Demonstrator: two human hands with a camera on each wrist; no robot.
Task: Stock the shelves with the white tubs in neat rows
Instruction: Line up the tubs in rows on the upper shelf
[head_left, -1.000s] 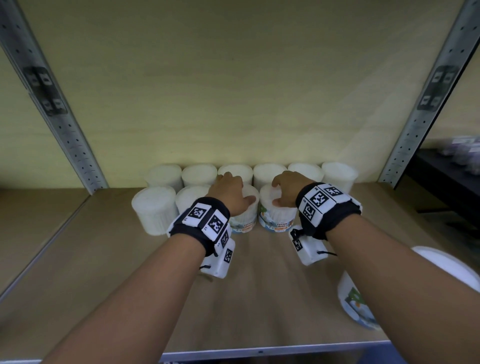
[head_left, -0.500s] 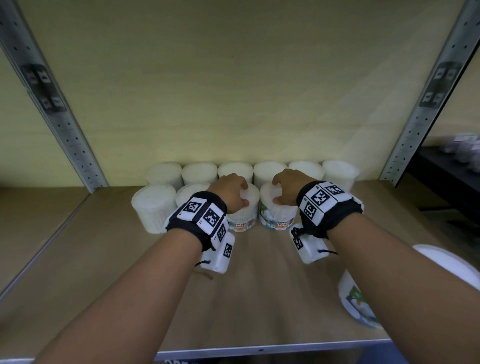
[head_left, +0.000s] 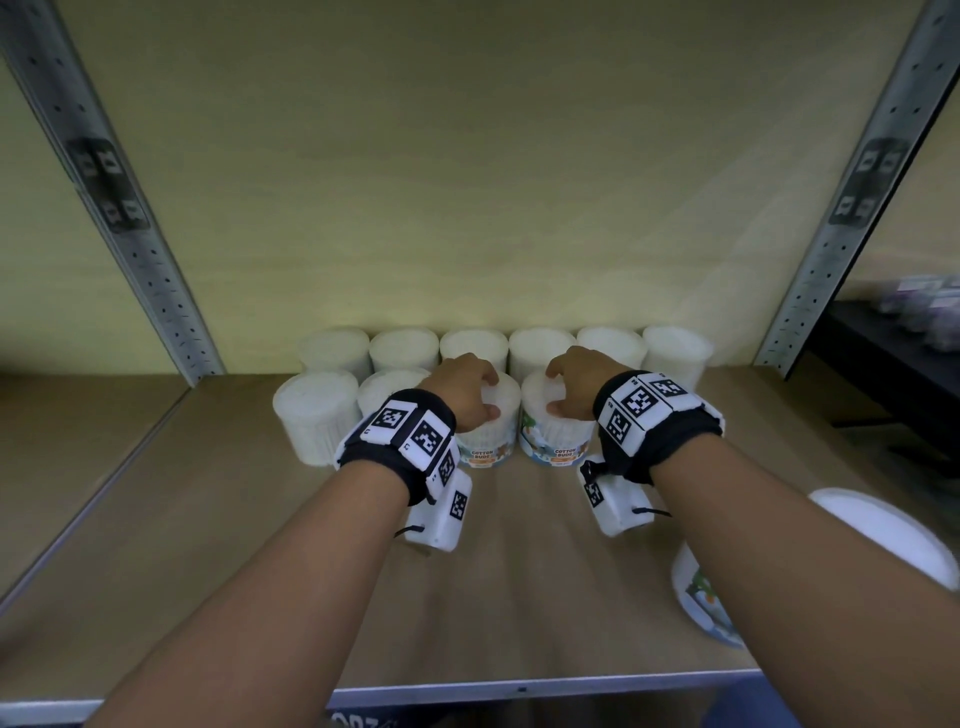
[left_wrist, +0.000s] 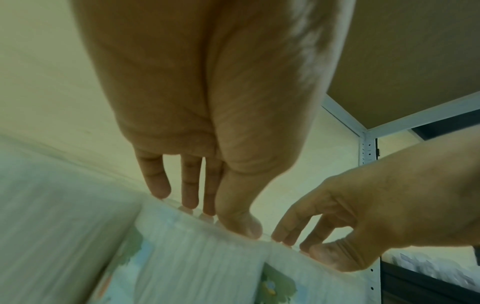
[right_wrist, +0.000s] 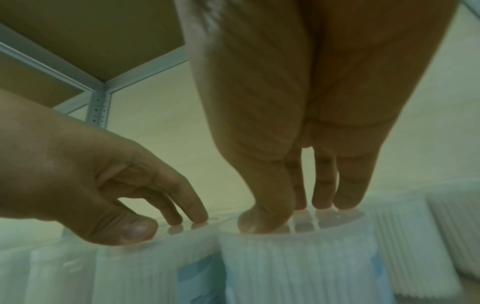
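Several white tubs of cotton buds stand on the wooden shelf (head_left: 208, 519): a back row (head_left: 540, 348) against the wall and a shorter front row. My left hand (head_left: 485, 395) rests its fingertips and thumb on the lid of one labelled front tub (head_left: 488, 441). My right hand (head_left: 558, 392) does the same on the labelled tub beside it (head_left: 556, 441). In the left wrist view the fingers (left_wrist: 189, 185) point down onto the lid, and the right fingers (right_wrist: 324, 185) touch their lid's top. Both tubs stand upright, side by side.
Two plain tubs (head_left: 317, 415) stand left of the labelled pair. Another labelled tub (head_left: 701, 597) stands near the shelf's front right, partly behind my right forearm, with a white round rim (head_left: 883, 530) beside it. Grey perforated uprights (head_left: 130, 234) frame the bay.
Both hands stay on the two labelled tubs, which have barely shifted.
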